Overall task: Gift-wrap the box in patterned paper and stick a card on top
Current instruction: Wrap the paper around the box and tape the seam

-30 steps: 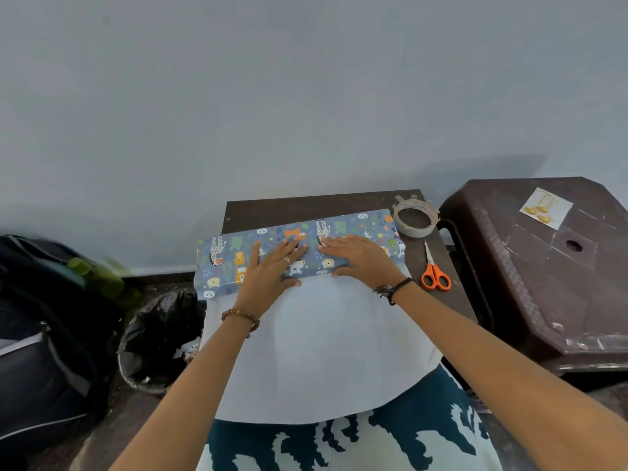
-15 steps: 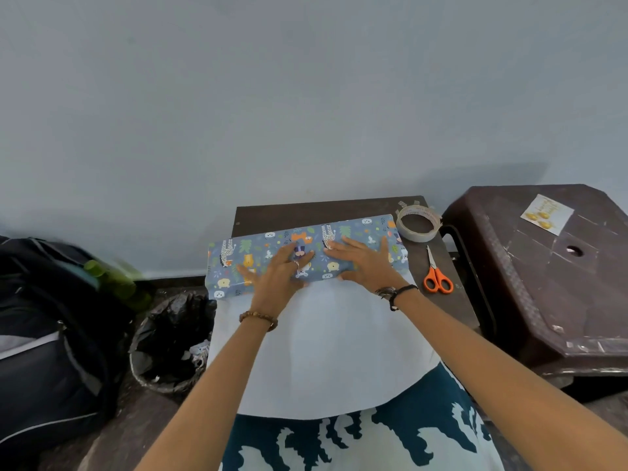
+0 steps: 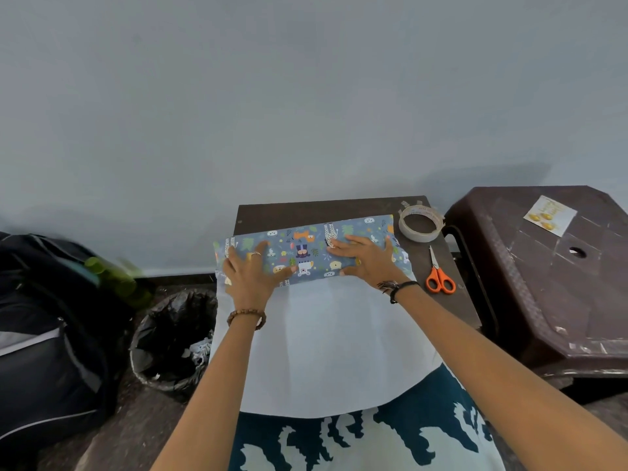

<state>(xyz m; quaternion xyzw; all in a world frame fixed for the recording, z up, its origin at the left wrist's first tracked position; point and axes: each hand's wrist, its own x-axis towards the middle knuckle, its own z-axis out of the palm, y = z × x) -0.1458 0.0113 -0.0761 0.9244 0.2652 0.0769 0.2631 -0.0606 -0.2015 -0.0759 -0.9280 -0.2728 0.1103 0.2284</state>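
Note:
A box covered by blue animal-patterned paper (image 3: pixel 307 246) lies across a small dark table (image 3: pixel 316 210). The paper's white underside (image 3: pixel 326 341) spreads from the box toward me and hangs over my lap. My left hand (image 3: pixel 253 271) lies flat with spread fingers on the left part of the folded paper. My right hand (image 3: pixel 365 258) presses flat on the right part. The box itself is hidden under the paper. A small card (image 3: pixel 550 215) with yellow shapes lies on a brown plastic stool at the right.
A roll of tape (image 3: pixel 420 223) sits at the table's far right corner, with orange-handled scissors (image 3: pixel 440 277) nearer me. The brown stool (image 3: pixel 557 277) stands right of the table. A bin with a black liner (image 3: pixel 175 338) and a dark backpack (image 3: pixel 44 334) are on the floor at left.
My two hands have slid apart along the folded paper, the left toward the box's left end and the right toward its right end. The view has shifted slightly.

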